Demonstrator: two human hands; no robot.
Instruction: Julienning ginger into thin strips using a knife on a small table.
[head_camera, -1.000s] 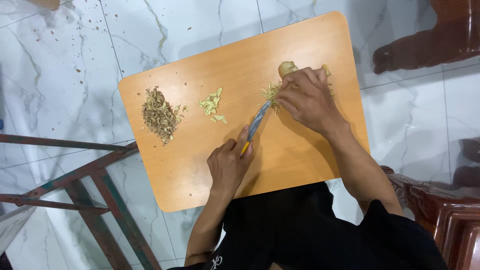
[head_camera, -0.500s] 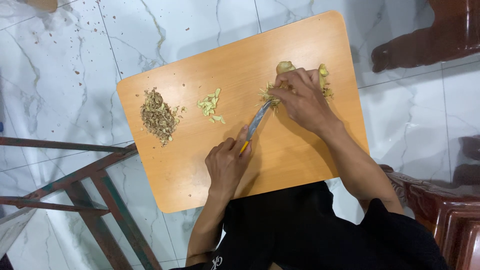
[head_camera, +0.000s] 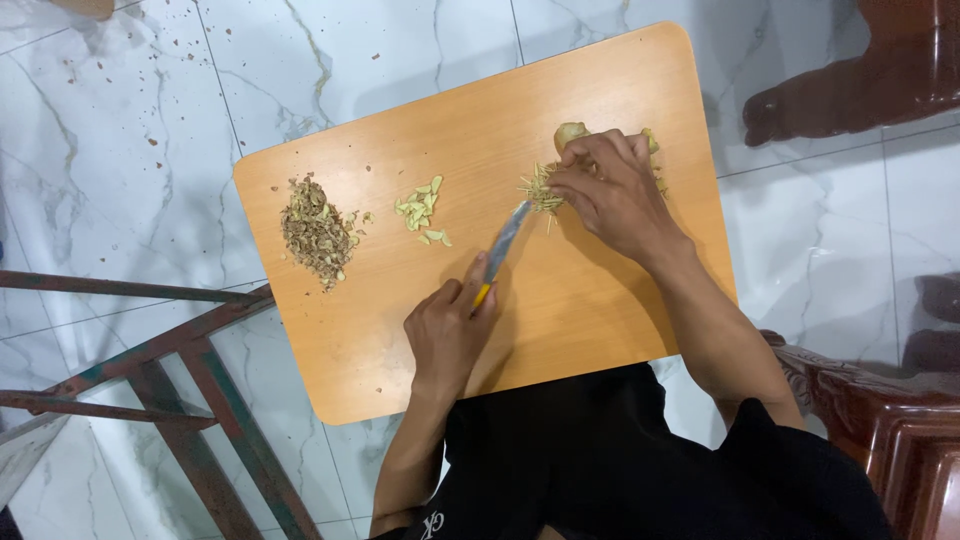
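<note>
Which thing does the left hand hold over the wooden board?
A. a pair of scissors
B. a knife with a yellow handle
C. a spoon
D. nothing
B: the left hand grips a knife by its yellow handle, with the blade pointing to the thin strips under the right hand on the board.
</note>
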